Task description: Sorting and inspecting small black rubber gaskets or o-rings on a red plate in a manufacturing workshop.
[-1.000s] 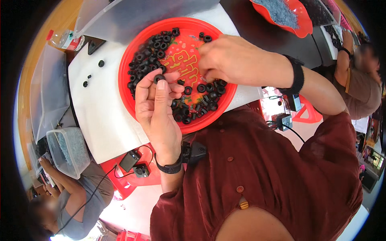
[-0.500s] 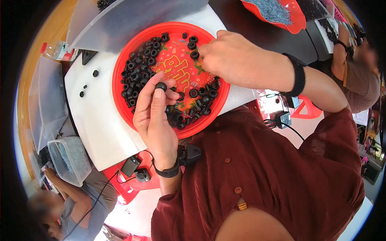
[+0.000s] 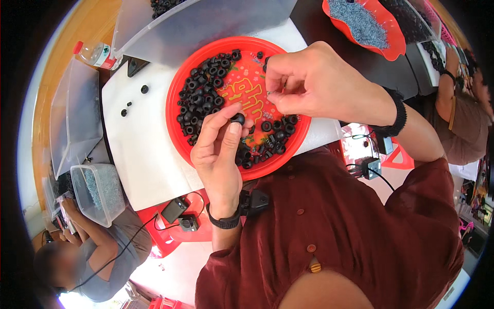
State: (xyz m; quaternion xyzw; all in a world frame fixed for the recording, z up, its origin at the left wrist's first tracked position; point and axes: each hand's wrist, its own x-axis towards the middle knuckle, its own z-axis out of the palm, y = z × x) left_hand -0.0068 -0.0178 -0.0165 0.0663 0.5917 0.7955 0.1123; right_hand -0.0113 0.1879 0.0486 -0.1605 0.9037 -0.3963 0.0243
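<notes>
A round red plate on a white table holds many small black rubber rings. My left hand is over the plate's near side and pinches one black ring between thumb and fingertips. My right hand hovers over the plate's right part, fingers curled and pinched together on something tiny that I cannot make out. Both wrists wear black bands.
A second red plate with grey bits lies at the back right. A clear plastic tub and flat clear trays stand at the left, a water bottle behind them. Other people sit at lower left and at right.
My left hand has lifted a black ring out of the pile and holds it higher over the plate. My right hand stayed over the plate's right side, fingers pinching.
</notes>
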